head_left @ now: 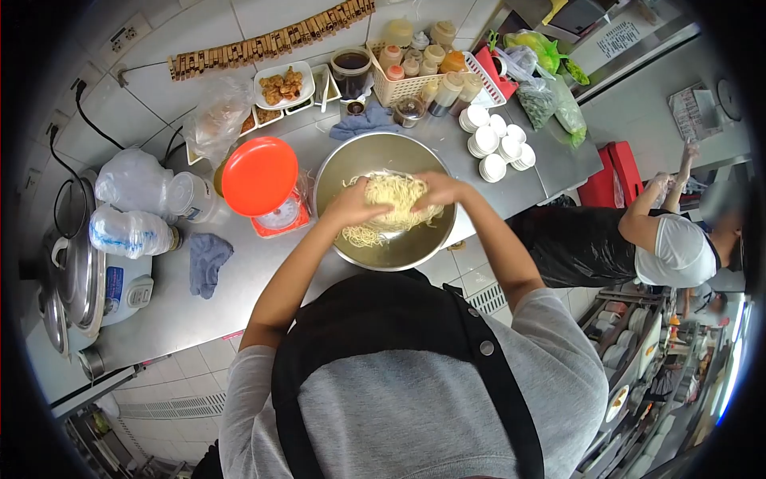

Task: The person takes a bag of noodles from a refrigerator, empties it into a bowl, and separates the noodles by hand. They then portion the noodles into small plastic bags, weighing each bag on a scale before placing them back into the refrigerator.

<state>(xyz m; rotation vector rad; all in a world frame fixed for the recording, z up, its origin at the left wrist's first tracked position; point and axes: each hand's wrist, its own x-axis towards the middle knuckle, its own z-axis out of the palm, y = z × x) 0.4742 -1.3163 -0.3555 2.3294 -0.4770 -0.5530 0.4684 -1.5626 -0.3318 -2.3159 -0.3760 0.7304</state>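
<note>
Left grip (361, 204) and right grip (436, 191), both half-curled, flank and touch the pale noodles (395, 199), which lie within the steel bowl (338, 169); strands and blur obscure the fingertips, so how firmly either hand closes cannot be told. The bowl stands on the worktop (163, 315), just beside an orange scale (262, 180) with dial markings too small to read. Farther left, a cooker (128, 270) bears a blue label (115, 286); at upper right, a white sheet (618, 39) carries dark writing, both illegible.
</note>
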